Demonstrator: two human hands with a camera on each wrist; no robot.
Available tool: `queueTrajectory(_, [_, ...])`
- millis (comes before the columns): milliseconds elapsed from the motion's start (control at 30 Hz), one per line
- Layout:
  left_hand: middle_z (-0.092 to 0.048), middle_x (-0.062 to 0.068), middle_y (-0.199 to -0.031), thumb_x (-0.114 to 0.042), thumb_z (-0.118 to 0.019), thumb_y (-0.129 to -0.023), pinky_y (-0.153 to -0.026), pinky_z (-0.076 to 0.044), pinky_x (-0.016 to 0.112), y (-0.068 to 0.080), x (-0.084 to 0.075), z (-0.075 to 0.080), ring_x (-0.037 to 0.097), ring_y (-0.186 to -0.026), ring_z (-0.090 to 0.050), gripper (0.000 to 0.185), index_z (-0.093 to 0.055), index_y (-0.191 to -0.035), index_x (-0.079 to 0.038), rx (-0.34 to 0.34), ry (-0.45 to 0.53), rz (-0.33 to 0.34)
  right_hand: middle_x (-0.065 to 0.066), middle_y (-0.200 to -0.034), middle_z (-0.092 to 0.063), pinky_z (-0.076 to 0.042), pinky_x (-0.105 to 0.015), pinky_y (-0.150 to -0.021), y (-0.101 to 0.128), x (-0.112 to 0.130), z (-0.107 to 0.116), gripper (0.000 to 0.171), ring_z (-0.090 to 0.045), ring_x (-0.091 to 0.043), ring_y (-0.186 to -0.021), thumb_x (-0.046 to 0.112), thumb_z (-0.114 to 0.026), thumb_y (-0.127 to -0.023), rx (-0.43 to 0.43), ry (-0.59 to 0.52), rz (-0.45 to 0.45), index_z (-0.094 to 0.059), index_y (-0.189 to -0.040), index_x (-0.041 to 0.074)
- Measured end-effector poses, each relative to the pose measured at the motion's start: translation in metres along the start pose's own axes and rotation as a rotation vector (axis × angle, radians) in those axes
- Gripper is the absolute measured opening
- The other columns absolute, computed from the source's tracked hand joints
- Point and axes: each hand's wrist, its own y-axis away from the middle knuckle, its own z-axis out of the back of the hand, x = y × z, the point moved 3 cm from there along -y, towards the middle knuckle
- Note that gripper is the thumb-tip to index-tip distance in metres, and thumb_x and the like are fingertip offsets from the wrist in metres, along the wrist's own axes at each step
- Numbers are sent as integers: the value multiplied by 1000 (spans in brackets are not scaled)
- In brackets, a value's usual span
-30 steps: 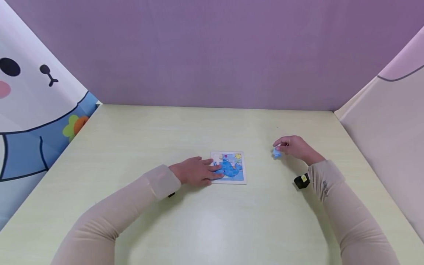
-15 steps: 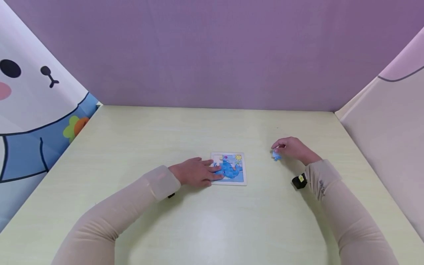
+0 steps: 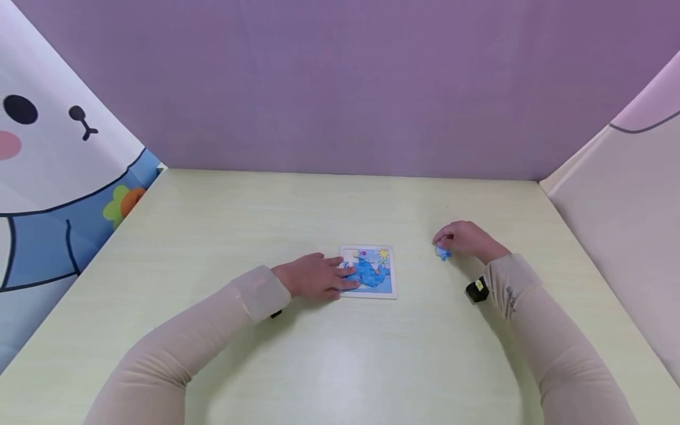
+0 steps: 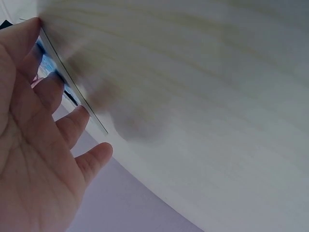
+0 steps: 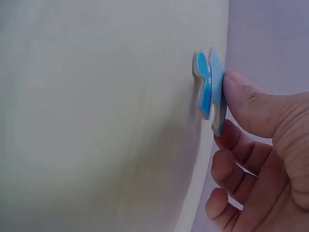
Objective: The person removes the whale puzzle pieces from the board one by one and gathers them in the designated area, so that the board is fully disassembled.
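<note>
A small white-framed jigsaw puzzle (image 3: 379, 274) with a blue whale and a yellow sun lies on the table. My left hand (image 3: 314, 276) rests on its left side with spread fingers, covering part of the picture. From below, the left wrist view shows those fingertips (image 4: 79, 116) along the frame's edge. To the right of the puzzle, my right hand (image 3: 464, 237) pinches a blue jigsaw piece (image 3: 443, 252) between thumb and fingers. Seen in the right wrist view, the piece (image 5: 206, 87) has a rounded knob and two shades of blue, with the thumb at its edge.
The pale wooden table (image 3: 329, 366) runs back to a purple panel (image 3: 340, 88). A printed cartoon panel (image 3: 58, 177) stands on the left and a pale panel (image 3: 632, 206) on the right. A black wrist camera (image 3: 477, 290) hangs under the right cuff.
My right hand has shifted slightly left and toward me with the jigsaw piece, which has turned a little. The left hand stays on the puzzle.
</note>
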Motion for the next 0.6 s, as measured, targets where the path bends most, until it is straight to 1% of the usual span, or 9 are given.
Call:
queueTrajectory(300, [-28, -3, -155, -35, -46, -101, -107, -32, 52, 1, 0, 0, 29, -142, -24, 49, -36, -149, -29, 9, -6, 3, -9, -94, -70, -48, -44, -85, -5, -1, -2, 16, -61, -23, -87, 4, -59, -93, 50, 13, 14, -70, -104, -1])
queueTrajectory(600, [-27, -3, -155, -35, -47, -101, -107, -31, 51, 1, -1, 1, 28, -142, -24, 50, -36, -149, -30, 11, -2, 8, -6, -92, -71, -48, -44, -84, -7, 2, -1, 17, -61, -20, -85, 5, -59, -93, 68, 20, 21, -70, -104, -2])
